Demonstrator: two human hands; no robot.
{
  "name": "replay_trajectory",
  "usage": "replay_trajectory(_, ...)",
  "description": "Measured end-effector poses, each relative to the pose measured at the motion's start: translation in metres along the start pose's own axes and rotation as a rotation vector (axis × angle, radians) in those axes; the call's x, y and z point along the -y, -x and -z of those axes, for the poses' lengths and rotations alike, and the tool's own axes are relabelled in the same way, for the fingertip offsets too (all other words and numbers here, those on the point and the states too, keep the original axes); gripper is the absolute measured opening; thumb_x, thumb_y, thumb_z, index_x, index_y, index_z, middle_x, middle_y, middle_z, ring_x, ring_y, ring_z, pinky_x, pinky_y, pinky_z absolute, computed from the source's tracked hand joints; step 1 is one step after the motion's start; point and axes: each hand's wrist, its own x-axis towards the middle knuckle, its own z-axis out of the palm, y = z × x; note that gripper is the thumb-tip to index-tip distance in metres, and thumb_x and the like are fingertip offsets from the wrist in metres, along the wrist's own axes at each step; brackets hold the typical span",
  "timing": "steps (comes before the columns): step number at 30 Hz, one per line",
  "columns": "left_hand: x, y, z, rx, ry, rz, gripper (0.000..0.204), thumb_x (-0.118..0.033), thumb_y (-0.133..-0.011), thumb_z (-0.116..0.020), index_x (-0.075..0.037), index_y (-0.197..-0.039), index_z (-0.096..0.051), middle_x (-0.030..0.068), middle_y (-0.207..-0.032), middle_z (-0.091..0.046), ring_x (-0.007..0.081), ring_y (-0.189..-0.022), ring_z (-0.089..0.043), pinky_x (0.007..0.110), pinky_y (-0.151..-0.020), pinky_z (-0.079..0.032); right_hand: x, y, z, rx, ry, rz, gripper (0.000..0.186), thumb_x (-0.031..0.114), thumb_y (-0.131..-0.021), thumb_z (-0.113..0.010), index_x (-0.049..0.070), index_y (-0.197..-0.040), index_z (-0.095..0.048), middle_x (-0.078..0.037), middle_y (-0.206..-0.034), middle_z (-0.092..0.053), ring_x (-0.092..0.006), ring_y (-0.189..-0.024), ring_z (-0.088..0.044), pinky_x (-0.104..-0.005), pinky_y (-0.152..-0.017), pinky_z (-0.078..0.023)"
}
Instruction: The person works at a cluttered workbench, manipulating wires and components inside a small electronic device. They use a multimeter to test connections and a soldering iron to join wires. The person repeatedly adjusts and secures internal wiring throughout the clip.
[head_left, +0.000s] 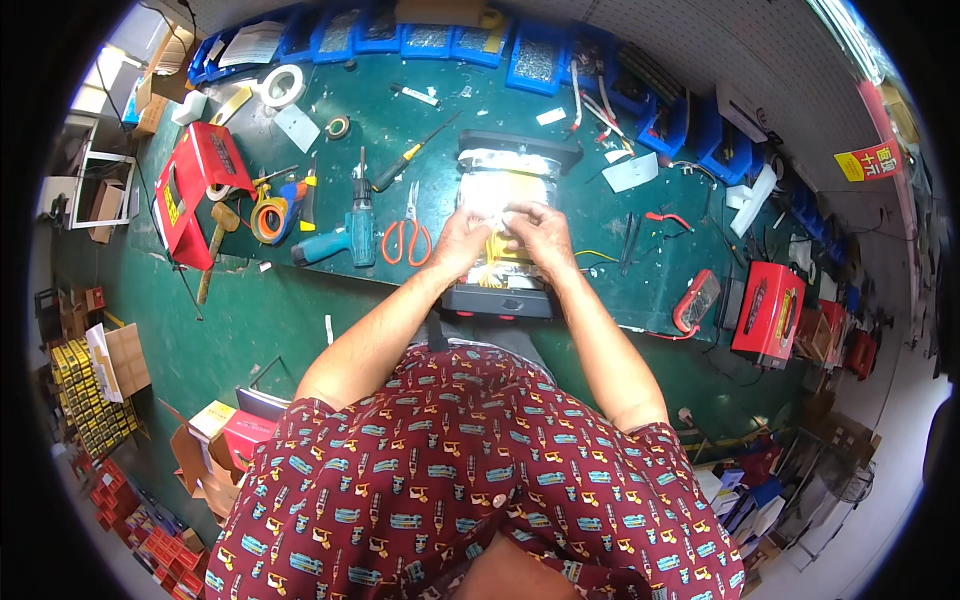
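Note:
An opened device with black end panels [500,302] and a shiny silver inside lies on the green workbench right in front of me. Glare washes out much of its middle. Yellow wires [494,255] run through its near half. Over them, my left hand [462,240] has its fingers bent and pinched together. My right hand [540,238] is close beside it, fingers curled in toward the same spot. What the fingertips hold is too small and bright to make out. Orange-handled scissors [407,238] lie just left of my left hand.
To the left are a teal cordless drill [358,232], a screwdriver [415,152], tape rolls [268,218], a hammer [217,240] and a red metal cover [200,180]. Blue parts bins [535,60] line the back. A red multimeter [697,300] and a red box [768,312] stand at right.

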Motion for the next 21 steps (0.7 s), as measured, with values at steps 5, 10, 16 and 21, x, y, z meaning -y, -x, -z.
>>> replay_trajectory(5,-0.029,0.009,0.000,0.077,0.117,0.033,0.017,-0.006,-0.098,-0.058,0.000,-0.114,-0.054,0.0073,-0.097,-0.070,0.0102,-0.087,-0.064,0.025,-0.074,-0.052,-0.003,-0.009,0.007,0.106,0.074,-0.085,0.031,0.005,-0.089,-0.071,-0.004,-0.118,-0.067,-0.012,-0.098,-0.074,-0.0161,-0.083,-0.072,-0.0262,-0.067,-0.059)
replay_trajectory(10,-0.025,0.012,0.001,0.103,-0.090,-0.053,0.023,-0.002,-0.094,-0.062,0.002,-0.116,-0.055,0.0044,-0.092,-0.068,0.0079,-0.083,-0.063,0.023,-0.072,-0.052,-0.007,-0.013,0.004,0.036,-0.016,-0.101,0.018,-0.003,-0.086,-0.064,-0.003,-0.103,-0.071,-0.012,-0.092,-0.074,-0.0181,-0.074,-0.072,-0.0288,-0.064,-0.059)
replay_trajectory(16,-0.019,0.008,0.007,-0.080,-0.336,-0.059,0.030,-0.002,-0.084,-0.070,0.003,-0.113,-0.062,0.0071,-0.087,-0.067,0.0124,-0.078,-0.064,0.029,-0.071,-0.054,-0.043,-0.024,0.026,-0.276,0.535,0.241,0.036,0.008,-0.079,-0.073,-0.003,-0.114,-0.070,-0.009,-0.092,-0.073,-0.0157,-0.077,-0.069,-0.0302,-0.074,-0.057)
replay_trajectory(21,-0.026,0.002,0.006,-0.062,-0.616,-0.234,0.028,-0.004,-0.081,-0.071,0.002,-0.108,-0.065,0.0165,-0.090,-0.067,0.0279,-0.081,-0.067,0.038,-0.074,-0.053,-0.058,-0.018,0.030,-0.374,0.641,0.269,0.039,0.008,-0.076,-0.073,-0.001,-0.113,-0.070,-0.008,-0.090,-0.071,-0.0148,-0.079,-0.067,-0.0305,-0.078,-0.056)
